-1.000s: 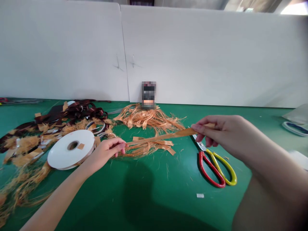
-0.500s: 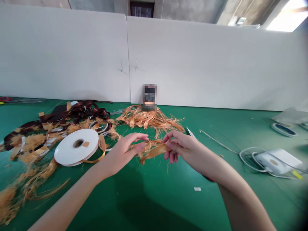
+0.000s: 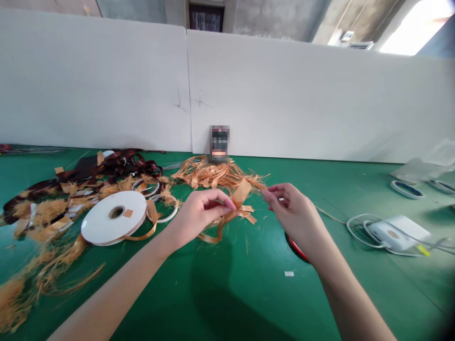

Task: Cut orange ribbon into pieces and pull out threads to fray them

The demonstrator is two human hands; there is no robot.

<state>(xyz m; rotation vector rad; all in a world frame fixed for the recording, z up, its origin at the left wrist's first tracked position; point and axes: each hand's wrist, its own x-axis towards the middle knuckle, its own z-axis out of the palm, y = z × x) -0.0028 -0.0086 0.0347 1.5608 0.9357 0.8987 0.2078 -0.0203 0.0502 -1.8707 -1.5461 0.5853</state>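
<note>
My left hand (image 3: 201, 210) is closed in a pinch on a folded loop of orange ribbon (image 3: 239, 199), held just above the green table (image 3: 227, 293). The ribbon's tail curls down below that hand. My right hand (image 3: 296, 213) hovers close to the right of the loop, fingers slightly apart and holding nothing that I can see. A white ribbon spool (image 3: 113, 223) lies flat to the left, with an orange strip trailing from it. Beneath my right wrist, a red scissors handle (image 3: 294, 248) peeks out.
Frayed orange ribbon scraps (image 3: 216, 173) pile behind my hands and along the left edge. Dark brown ribbon (image 3: 113, 166) and empty rings (image 3: 165, 213) lie at the back left. A white device with cable (image 3: 393, 232) sits right. White boards (image 3: 284, 94) wall off the back.
My hands drew together from holding the ribbon stretched out. The left hand now pinches it as a folded loop, and the right hand has let go and moved slightly right.
</note>
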